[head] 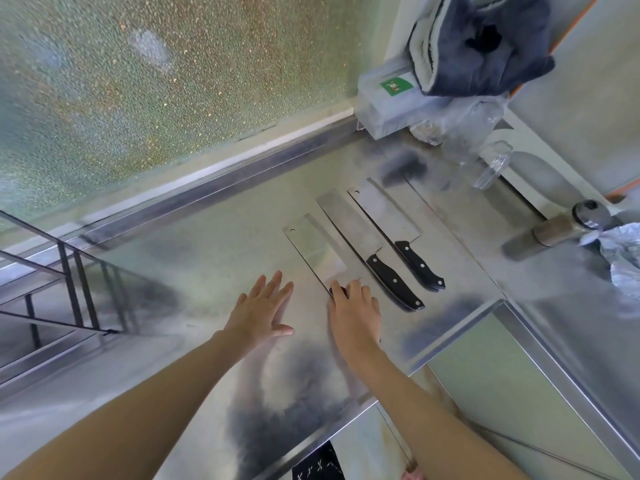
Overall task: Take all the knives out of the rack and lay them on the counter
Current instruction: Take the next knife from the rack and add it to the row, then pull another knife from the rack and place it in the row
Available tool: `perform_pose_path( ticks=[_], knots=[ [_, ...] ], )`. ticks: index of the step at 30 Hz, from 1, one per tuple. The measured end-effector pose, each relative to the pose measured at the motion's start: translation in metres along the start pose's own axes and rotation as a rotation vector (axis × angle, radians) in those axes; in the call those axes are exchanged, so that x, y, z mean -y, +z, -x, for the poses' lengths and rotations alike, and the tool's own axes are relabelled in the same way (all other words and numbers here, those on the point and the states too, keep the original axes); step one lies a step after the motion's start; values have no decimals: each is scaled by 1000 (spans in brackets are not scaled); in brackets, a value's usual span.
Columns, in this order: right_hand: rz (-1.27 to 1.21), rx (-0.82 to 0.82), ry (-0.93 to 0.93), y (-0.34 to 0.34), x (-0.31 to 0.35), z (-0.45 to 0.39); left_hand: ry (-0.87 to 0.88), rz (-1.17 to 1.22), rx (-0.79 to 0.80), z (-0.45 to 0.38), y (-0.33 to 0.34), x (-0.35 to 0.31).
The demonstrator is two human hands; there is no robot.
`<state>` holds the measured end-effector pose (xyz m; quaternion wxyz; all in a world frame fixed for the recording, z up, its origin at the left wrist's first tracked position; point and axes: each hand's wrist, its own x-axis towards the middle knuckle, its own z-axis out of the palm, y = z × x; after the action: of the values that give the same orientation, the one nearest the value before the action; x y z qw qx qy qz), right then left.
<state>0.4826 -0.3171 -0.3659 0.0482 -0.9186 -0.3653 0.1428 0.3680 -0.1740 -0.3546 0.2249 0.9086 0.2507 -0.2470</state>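
Observation:
Three cleavers lie side by side on the steel counter (194,271), blades pointing away from me. The right cleaver (388,211) and the middle cleaver (349,225) show black riveted handles. The left cleaver (313,251) lies flat with its handle hidden under my right hand (353,313), whose fingers curl over it. My left hand (261,310) rests flat on the counter to the left of that knife, fingers spread, holding nothing. A dark wire rack (69,278) stands at the left edge; no knives show in it.
A frosted window runs behind the counter. At the back right stand a clear box (384,105) with a green label, a grey cloth (485,43), clear glasses (491,164) and a lying jar (561,226). The counter's front edge (446,344) steps down at the right.

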Motion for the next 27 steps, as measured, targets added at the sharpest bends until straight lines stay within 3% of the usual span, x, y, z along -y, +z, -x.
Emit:
perform_pose_path(
  ticks=[9,13,21,27],
  knots=[
    [-23,-38,-222,-72,61,-8,-80,22,-259,75,-63,57],
    [-53,-166,-357,-127,145,-6,-144,15,-447,157,-116,102],
    [-282,-389,-800,-246,338,37,-280,-67,-963,346,-211,176],
    [-233,-454,-1069,-294,443,66,-459,29,-1056,414,-251,239]
  ],
)
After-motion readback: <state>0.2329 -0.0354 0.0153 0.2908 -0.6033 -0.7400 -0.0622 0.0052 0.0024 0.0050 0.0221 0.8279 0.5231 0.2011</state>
